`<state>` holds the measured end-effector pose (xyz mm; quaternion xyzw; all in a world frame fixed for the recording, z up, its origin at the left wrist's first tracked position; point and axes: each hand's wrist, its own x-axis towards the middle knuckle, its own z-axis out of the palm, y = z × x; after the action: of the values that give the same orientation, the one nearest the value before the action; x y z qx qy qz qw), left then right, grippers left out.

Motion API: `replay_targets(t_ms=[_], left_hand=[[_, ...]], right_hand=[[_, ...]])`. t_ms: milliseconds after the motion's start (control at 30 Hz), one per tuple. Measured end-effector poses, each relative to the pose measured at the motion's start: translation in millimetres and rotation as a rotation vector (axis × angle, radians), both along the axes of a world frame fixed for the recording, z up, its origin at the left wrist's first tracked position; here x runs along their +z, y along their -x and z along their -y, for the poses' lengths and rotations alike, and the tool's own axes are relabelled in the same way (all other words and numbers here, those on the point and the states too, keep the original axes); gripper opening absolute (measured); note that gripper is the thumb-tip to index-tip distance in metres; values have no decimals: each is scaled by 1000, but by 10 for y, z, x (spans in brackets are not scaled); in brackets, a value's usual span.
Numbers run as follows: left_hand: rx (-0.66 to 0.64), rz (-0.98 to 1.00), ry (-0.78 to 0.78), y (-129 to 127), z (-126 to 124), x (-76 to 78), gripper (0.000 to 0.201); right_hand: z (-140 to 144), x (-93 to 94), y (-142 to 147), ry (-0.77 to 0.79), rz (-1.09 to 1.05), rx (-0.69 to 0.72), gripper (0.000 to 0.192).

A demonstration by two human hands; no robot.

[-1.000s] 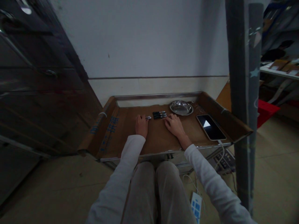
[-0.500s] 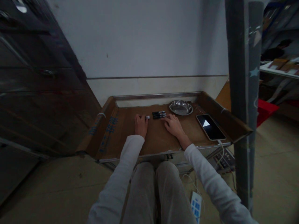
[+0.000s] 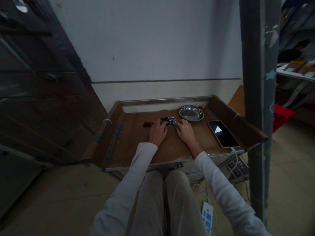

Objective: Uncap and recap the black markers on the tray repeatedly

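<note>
On the cardboard-lined tray table (image 3: 133,147), several dark markers (image 3: 167,118) with silvery printing lie side by side, pointing left to right. A red and black marker (image 3: 148,124), perhaps two close together, sticks out to the left of my left hand (image 3: 158,131). The curled fingers of that hand are closed around the marker's right part, by the left ends of the dark markers, and partly hide them. My right hand (image 3: 185,132) rests at the right ends of the dark markers, fingers stretched forward and fingertips touching or almost touching them.
A round metal dish (image 3: 191,113) stands behind my right hand. Farther right lies a phone (image 3: 222,133) with a white cable. Raised cardboard sides (image 3: 240,123) border the tray table, and a grey post (image 3: 258,98) stands at its right. A power strip (image 3: 207,216) lies on the floor.
My left hand has moved right toward the dark markers, uncovering the red and black marker end. My right hand has shifted slightly right, its fingertip drawing back to the marker ends.
</note>
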<state>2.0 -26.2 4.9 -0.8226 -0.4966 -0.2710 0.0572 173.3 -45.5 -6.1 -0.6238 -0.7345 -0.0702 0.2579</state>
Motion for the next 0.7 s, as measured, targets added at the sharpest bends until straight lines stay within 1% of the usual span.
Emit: replay_targets(t_ms=[167,300,467,600,700], left_hand=[[-24,-94,-9,-72,-2,-1,23],[-73,-147,4,-85,-14,18,21],[-65,-156,25,-87,-8,42,21],[-68,-139,35,-69,-42,6,21],[-65,-148,31,-63,-70,-29,19]], right_hand=[[-9,-24,-7,4,2,-9,35],[-14,-24,-9,-3,4,-43,30],[12,9,10,-14,3,-73,24],[19,3,1,-11,-2,-73,22],[8,-16,-16,13,2,-38,21]])
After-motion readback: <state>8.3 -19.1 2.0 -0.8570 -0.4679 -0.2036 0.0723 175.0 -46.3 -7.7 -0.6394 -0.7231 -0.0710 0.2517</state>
